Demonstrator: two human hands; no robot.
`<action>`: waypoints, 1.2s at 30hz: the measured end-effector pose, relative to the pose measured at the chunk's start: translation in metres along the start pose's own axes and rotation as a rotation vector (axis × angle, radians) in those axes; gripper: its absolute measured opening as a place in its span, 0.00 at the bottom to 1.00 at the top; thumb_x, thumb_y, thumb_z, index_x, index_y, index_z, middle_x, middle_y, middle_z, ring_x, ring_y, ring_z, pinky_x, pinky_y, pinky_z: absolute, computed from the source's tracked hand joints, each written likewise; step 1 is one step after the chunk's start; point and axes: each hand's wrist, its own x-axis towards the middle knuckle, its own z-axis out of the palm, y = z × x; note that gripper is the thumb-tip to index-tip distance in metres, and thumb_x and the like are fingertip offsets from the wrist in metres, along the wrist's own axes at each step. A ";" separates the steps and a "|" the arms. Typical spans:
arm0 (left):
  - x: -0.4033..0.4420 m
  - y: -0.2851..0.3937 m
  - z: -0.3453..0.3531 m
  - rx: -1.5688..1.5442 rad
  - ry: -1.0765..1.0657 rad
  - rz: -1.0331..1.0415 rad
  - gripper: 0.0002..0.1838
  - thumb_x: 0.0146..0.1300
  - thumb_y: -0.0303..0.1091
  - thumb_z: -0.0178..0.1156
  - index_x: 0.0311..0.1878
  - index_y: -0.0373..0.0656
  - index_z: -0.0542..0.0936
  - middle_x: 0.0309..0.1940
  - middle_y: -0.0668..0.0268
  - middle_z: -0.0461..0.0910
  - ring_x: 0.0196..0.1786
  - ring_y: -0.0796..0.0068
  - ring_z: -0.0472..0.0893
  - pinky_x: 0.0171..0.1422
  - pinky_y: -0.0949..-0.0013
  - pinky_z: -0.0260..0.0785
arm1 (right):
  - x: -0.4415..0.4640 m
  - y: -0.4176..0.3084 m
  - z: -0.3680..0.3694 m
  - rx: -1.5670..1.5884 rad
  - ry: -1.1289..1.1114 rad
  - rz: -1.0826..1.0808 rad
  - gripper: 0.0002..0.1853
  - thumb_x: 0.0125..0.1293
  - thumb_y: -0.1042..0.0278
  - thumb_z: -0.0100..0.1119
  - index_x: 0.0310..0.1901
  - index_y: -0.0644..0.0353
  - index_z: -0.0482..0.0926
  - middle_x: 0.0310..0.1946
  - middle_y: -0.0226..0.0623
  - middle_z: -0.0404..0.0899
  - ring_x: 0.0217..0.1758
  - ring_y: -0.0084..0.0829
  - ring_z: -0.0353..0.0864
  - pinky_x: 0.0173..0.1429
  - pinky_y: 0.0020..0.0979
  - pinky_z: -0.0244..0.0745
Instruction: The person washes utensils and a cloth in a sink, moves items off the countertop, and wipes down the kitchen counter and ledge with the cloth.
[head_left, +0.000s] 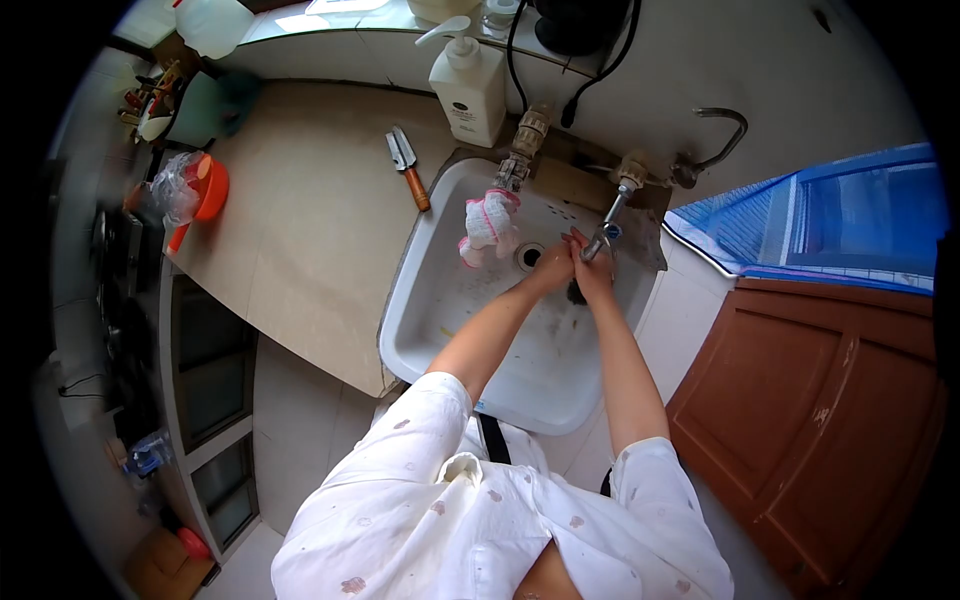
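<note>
Over the white sink [410,325], my two hands meet beneath the metal tap [605,236]. My left hand [553,268] reaches in beside the drain [530,257] and presses against the other hand, which hides most of its fingers. My right hand [595,268] is partly covered by the tap; the fingers that show are stretched out. Nothing is visibly held between them. A small dark patch [576,292] shows under my right wrist, too unclear to name. To the left, a pink-and-white cloth [490,222] hangs from a second tap [520,150].
On the counter [290,200] lie a wooden-handled peeler or knife [410,172] and an orange-red basket [212,190] with a plastic bag. A white pump bottle [470,95] stands behind the sink. Right are a blue cloth [830,220] and a brown cabinet [800,400].
</note>
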 end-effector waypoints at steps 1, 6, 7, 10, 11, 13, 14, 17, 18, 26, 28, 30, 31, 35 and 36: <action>0.004 -0.003 0.002 0.087 0.064 0.116 0.13 0.51 0.36 0.51 0.33 0.36 0.76 0.27 0.50 0.76 0.35 0.51 0.76 0.37 0.60 0.65 | 0.001 0.003 0.005 -0.002 -0.006 -0.003 0.27 0.63 0.67 0.45 0.62 0.63 0.52 0.43 0.40 0.75 0.48 0.28 0.71 0.56 0.27 0.61; 0.006 -0.002 0.007 -0.139 0.152 0.136 0.13 0.53 0.37 0.52 0.31 0.35 0.75 0.26 0.51 0.76 0.34 0.52 0.76 0.36 0.60 0.65 | 0.008 0.002 0.019 0.485 0.158 -0.063 0.23 0.65 0.62 0.42 0.58 0.67 0.58 0.42 0.40 0.76 0.46 0.29 0.73 0.56 0.28 0.61; 0.004 -0.003 0.007 -0.230 0.182 0.119 0.14 0.54 0.38 0.52 0.31 0.34 0.74 0.27 0.51 0.76 0.35 0.51 0.76 0.36 0.60 0.65 | 0.009 -0.002 0.018 0.487 0.152 -0.065 0.23 0.65 0.62 0.42 0.58 0.67 0.58 0.42 0.40 0.76 0.46 0.29 0.73 0.56 0.28 0.61; -0.026 -0.012 -0.006 -0.163 0.098 0.059 0.15 0.60 0.40 0.49 0.35 0.36 0.72 0.22 0.62 0.73 0.28 0.72 0.72 0.34 0.69 0.63 | 0.016 0.000 0.012 0.583 0.124 0.019 0.19 0.66 0.60 0.41 0.51 0.65 0.65 0.37 0.38 0.77 0.41 0.27 0.74 0.49 0.26 0.67; -0.038 -0.017 -0.010 -0.159 0.105 0.057 0.15 0.60 0.40 0.49 0.35 0.36 0.72 0.22 0.62 0.73 0.28 0.72 0.72 0.34 0.69 0.63 | 0.023 0.010 0.012 0.716 0.247 0.089 0.17 0.66 0.58 0.42 0.46 0.64 0.68 0.32 0.34 0.75 0.35 0.24 0.73 0.42 0.24 0.67; -0.057 -0.033 -0.013 -0.105 -0.064 -0.146 0.16 0.61 0.43 0.48 0.34 0.36 0.71 0.20 0.66 0.70 0.25 0.76 0.68 0.32 0.72 0.61 | 0.028 0.012 0.019 0.852 0.367 0.158 0.17 0.66 0.56 0.42 0.42 0.63 0.70 0.27 0.31 0.74 0.28 0.20 0.71 0.35 0.22 0.68; -0.062 -0.039 -0.009 -0.102 -0.061 -0.147 0.16 0.61 0.43 0.48 0.34 0.36 0.71 0.20 0.66 0.70 0.25 0.76 0.68 0.32 0.72 0.61 | 0.022 0.010 0.027 0.861 0.326 0.160 0.16 0.65 0.55 0.43 0.39 0.62 0.71 0.24 0.29 0.70 0.24 0.19 0.67 0.31 0.21 0.65; -0.069 -0.039 -0.005 -0.274 0.033 -0.118 0.16 0.62 0.44 0.47 0.32 0.39 0.69 0.19 0.70 0.69 0.23 0.79 0.67 0.28 0.74 0.59 | 0.011 -0.011 0.048 0.800 0.292 0.201 0.15 0.64 0.55 0.46 0.39 0.59 0.71 0.19 0.25 0.63 0.19 0.17 0.58 0.24 0.19 0.58; -0.073 -0.020 -0.013 -0.345 0.013 -0.168 0.15 0.62 0.44 0.46 0.30 0.41 0.69 0.18 0.71 0.67 0.21 0.81 0.65 0.26 0.76 0.58 | 0.012 -0.009 0.050 0.885 0.244 0.190 0.15 0.63 0.55 0.47 0.42 0.59 0.70 0.20 0.25 0.63 0.20 0.17 0.59 0.25 0.20 0.58; -0.082 -0.027 -0.006 -0.333 -0.054 -0.099 0.14 0.64 0.44 0.43 0.28 0.46 0.67 0.13 0.76 0.59 0.15 0.86 0.57 0.17 0.79 0.48 | 0.027 0.033 0.030 1.275 0.395 0.446 0.14 0.63 0.55 0.47 0.33 0.59 0.70 0.11 0.23 0.56 0.10 0.20 0.53 0.16 0.25 0.47; -0.093 -0.025 -0.009 -0.596 -0.148 -0.305 0.14 0.65 0.44 0.41 0.28 0.46 0.66 0.12 0.78 0.56 0.13 0.88 0.52 0.16 0.79 0.43 | 0.021 0.034 0.023 1.354 0.242 0.554 0.12 0.63 0.59 0.47 0.33 0.60 0.72 0.14 0.24 0.59 0.13 0.21 0.55 0.18 0.25 0.50; -0.098 -0.018 -0.015 -0.692 -0.168 -0.330 0.14 0.66 0.43 0.40 0.28 0.46 0.66 0.12 0.78 0.55 0.13 0.88 0.51 0.16 0.79 0.42 | 0.015 0.019 0.033 1.274 0.310 0.429 0.11 0.63 0.62 0.46 0.35 0.61 0.72 0.17 0.25 0.62 0.16 0.21 0.57 0.20 0.24 0.52; -0.100 -0.014 -0.017 -0.792 -0.172 -0.356 0.14 0.66 0.42 0.39 0.28 0.46 0.65 0.12 0.78 0.55 0.13 0.88 0.50 0.16 0.79 0.41 | 0.012 0.008 0.041 1.186 0.359 0.311 0.10 0.63 0.65 0.46 0.38 0.62 0.73 0.20 0.26 0.64 0.19 0.22 0.59 0.23 0.24 0.55; -0.105 -0.016 -0.025 -0.793 -0.174 -0.398 0.13 0.67 0.41 0.38 0.28 0.46 0.65 0.12 0.78 0.55 0.14 0.88 0.50 0.16 0.79 0.41 | 0.002 0.005 0.057 1.083 0.394 0.112 0.11 0.65 0.64 0.45 0.40 0.62 0.73 0.23 0.28 0.67 0.21 0.21 0.61 0.26 0.23 0.59; -0.107 -0.016 -0.026 -0.747 -0.175 -0.384 0.13 0.67 0.40 0.38 0.28 0.46 0.65 0.12 0.77 0.56 0.13 0.87 0.51 0.16 0.79 0.42 | 0.001 0.006 0.055 1.052 0.376 0.183 0.12 0.65 0.63 0.44 0.39 0.62 0.73 0.23 0.28 0.67 0.20 0.22 0.61 0.26 0.24 0.60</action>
